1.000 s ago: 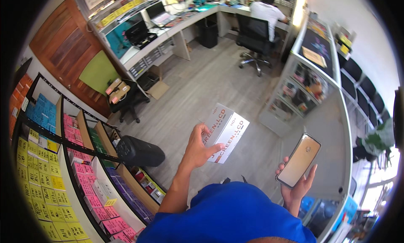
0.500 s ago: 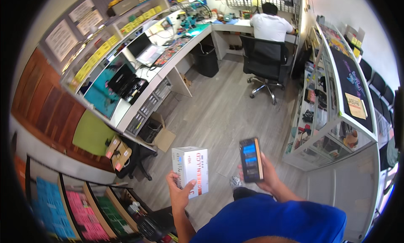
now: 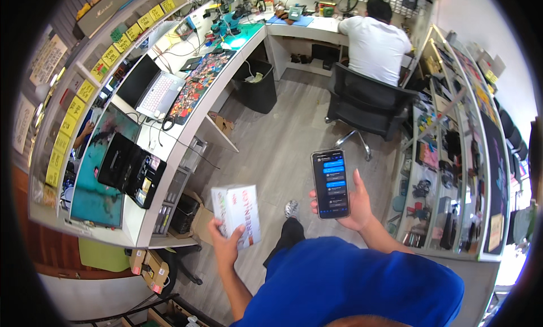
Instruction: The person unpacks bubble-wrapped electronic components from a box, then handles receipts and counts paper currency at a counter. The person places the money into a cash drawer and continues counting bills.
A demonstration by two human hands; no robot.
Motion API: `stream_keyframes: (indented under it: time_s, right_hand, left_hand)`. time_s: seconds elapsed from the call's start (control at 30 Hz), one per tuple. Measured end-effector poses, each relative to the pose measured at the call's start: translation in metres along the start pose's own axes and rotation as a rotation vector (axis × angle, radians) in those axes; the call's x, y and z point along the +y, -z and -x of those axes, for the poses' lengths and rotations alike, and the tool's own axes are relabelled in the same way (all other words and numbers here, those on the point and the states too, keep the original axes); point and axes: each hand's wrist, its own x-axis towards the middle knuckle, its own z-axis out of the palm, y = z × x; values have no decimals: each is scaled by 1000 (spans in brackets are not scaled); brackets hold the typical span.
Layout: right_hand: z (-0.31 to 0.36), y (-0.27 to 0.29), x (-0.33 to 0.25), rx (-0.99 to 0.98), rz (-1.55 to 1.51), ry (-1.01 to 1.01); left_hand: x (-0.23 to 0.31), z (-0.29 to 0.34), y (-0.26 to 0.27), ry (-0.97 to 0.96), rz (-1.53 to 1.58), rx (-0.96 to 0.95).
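Note:
My left hand [image 3: 227, 240] grips a white cardboard box [image 3: 236, 214] with red print by its lower end, the thumb lying across the front face. To the right, my right hand [image 3: 357, 205] holds a smartphone [image 3: 331, 185] upright. Its screen is lit and shows blue and dark message bubbles. The fingertips curl round the phone's left edge and the thumb stands off its right side. Box and phone are apart, both held over the floor in front of my blue shirt [image 3: 350, 282].
A long white workbench [image 3: 186, 134] curves along the left, bearing a laptop [image 3: 160, 95] and an open black case [image 3: 133, 168]. Ahead, a person in a white shirt [image 3: 376, 50] sits on a black office chair [image 3: 367, 103]. A glass display cabinet [image 3: 447, 174] lines the right; a black bin [image 3: 255, 89] stands by the bench.
The view has moved forward and turned, bringing the bench and the seated person nearer. The phone now faces me more squarely, its screen plainer. Both hands keep their holds.

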Motion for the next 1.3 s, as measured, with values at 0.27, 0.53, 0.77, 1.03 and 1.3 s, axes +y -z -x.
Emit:
stream_keyframes:
  time_s: [0.27,0.53,0.77,1.03,1.3]
  right_hand:
    - [-236,0,-107,142,149,104]
    - [-563,95,-159,198,413,-172]
    - [-954,59,-100,57,1278,225]
    - [-1141,42,-53,-207,1616,1]
    - [-975,75,-312,-159,271,40]
  left_hand:
    - [94,-300,-74,-96,138,-161]
    - [69,-450,-116,21,304,155]
    - [87,-520,-137,104,316,436]
    - [105,-726,-179,55,243,244]
    - [189,-931,-349,-89,393,-540]
